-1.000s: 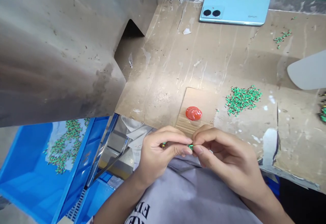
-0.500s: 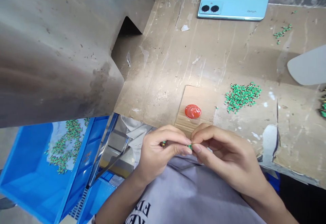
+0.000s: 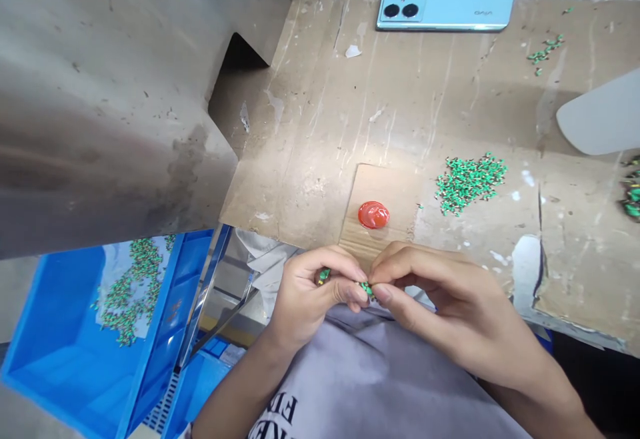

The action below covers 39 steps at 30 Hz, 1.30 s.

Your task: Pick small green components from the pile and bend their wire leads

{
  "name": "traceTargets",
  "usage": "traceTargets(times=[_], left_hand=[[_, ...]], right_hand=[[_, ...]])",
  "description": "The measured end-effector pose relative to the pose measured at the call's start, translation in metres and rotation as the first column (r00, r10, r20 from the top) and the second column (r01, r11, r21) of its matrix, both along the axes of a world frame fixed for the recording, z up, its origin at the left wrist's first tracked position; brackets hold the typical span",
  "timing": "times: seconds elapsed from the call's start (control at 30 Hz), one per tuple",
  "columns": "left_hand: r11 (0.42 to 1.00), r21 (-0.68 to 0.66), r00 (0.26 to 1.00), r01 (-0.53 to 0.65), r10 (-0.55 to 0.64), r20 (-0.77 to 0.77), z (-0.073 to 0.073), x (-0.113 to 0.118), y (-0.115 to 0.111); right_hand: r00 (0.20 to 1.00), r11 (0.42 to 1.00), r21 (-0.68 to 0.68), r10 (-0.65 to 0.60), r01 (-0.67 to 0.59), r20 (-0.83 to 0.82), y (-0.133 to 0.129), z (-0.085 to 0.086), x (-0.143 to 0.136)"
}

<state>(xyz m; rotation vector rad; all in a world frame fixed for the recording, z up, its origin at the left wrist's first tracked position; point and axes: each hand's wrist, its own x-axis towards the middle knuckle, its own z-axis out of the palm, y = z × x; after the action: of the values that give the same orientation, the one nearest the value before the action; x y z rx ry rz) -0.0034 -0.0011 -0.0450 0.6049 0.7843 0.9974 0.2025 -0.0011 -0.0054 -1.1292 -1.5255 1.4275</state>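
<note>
My left hand (image 3: 313,299) and my right hand (image 3: 450,309) meet at the fingertips in front of my shirt, by the table's near edge. Pinched between thumb and finger of the left is a tiny green piece (image 3: 367,288); the right thumb and finger close on its other side. More small green and yellow pieces (image 3: 324,275) show inside the curled left hand. Just beyond the hands lies a cardboard square (image 3: 385,182) with a glossy red blob (image 3: 373,215) on it. A pile of small green-and-brown pieces (image 3: 470,182) sits to its right.
At the back lies a light-blue phone (image 3: 450,0). A few loose green pieces (image 3: 545,51) are scattered at the back right, near a pale rounded object (image 3: 603,116). A large metal housing (image 3: 110,106) fills the left, above a blue bin (image 3: 65,346) holding more pieces.
The view has shifted slightly. Both hands stay together at the fingertips, and a little more of the green pieces inside the left hand now shows.
</note>
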Motion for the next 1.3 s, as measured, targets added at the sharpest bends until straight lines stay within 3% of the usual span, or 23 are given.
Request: traceTargets(times=[0.1,0.5,1.0,1.3], left_hand=[[0.999,-0.033,0.996,0.012,-0.009,0.083,-0.003,0.000,0.000],[0.993,-0.082,0.990,0.080,-0.069,0.121,0.002,-0.002,0.000],[0.989,-0.067,0.990,0.130,-0.126,0.059,0.001,-0.004,-0.002],[0.992,-0.023,0.979,0.125,-0.119,0.164,0.001,-0.002,-0.001]], right_hand=[[1.000,1.000,0.019,0.010,-0.010,-0.003,-0.001,0.000,-0.002],[0.996,0.995,-0.095,0.007,-0.016,-0.094,0.001,-0.005,-0.005],[0.999,0.997,0.071,0.011,-0.013,0.033,-0.003,-0.010,-0.002],[0.999,0.998,0.050,0.034,-0.035,0.024,-0.006,-0.005,-0.002]])
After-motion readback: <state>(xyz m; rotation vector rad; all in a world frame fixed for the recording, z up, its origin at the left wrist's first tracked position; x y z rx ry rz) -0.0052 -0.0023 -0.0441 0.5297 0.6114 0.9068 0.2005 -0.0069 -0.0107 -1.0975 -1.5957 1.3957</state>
